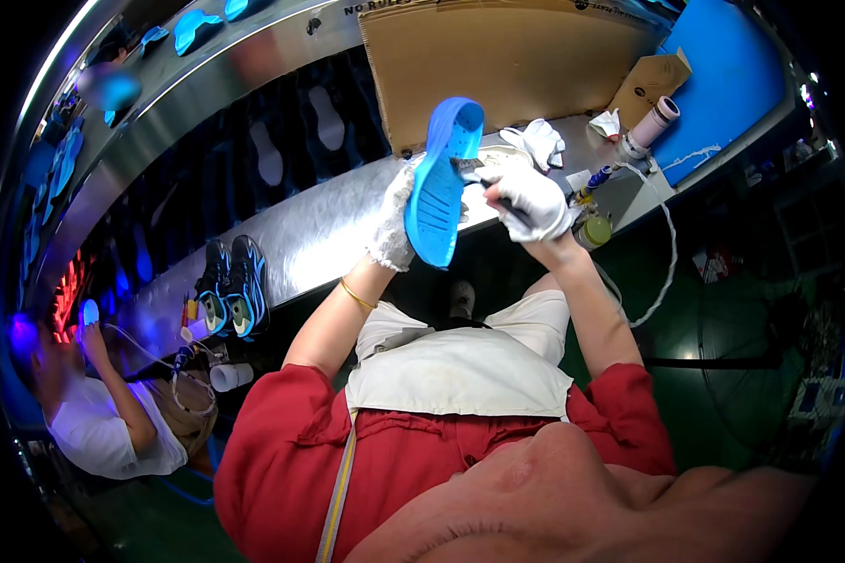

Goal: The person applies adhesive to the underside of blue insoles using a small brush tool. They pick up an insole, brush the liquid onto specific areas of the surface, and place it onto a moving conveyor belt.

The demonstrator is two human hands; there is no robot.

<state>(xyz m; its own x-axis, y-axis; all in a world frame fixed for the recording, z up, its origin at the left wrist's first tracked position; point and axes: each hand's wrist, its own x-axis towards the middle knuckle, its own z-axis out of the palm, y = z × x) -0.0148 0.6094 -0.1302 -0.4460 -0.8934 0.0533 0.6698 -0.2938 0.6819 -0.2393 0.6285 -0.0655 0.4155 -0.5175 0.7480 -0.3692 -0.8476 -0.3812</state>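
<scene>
In my gloved left hand [391, 225] is a bright blue shoe sole [436, 202], held upright by its left edge with the inner face turned to the right. Small holes dot its upper part, and slots cross the lower part. My right hand [531, 203], in a white glove with some fingertips bare, is closed around the dark handle of a brush [466, 166]. The bristles are at the sole's inner face; whether they touch it I cannot tell. Behind my right hand is a pale shallow dish [503, 157], partly hidden, with a crumpled white glove [543, 144] beside it.
A metal bench [314, 235] runs across, below a rack of dark soles [327, 117]. A large cardboard box [507, 70] stands behind. Right are a pink cylinder [650, 127], a yellow-green jar [592, 231] and a white cord [672, 249]. Black-blue shoes [246, 281] and a co-worker [113, 427] are left.
</scene>
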